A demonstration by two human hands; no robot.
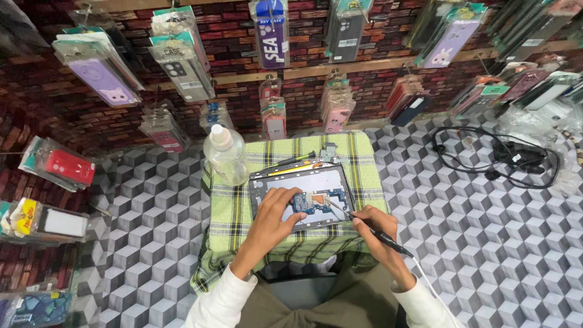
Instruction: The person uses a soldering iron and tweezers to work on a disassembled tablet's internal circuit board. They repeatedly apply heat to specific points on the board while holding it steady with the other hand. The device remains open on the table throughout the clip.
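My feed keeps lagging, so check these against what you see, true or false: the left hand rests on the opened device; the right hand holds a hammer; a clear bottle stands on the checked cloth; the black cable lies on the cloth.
1. The left hand rests on the opened device: true.
2. The right hand holds a hammer: false, it holds a thin black pen-like tool.
3. A clear bottle stands on the checked cloth: true.
4. The black cable lies on the cloth: false, it lies on the cube-patterned floor.
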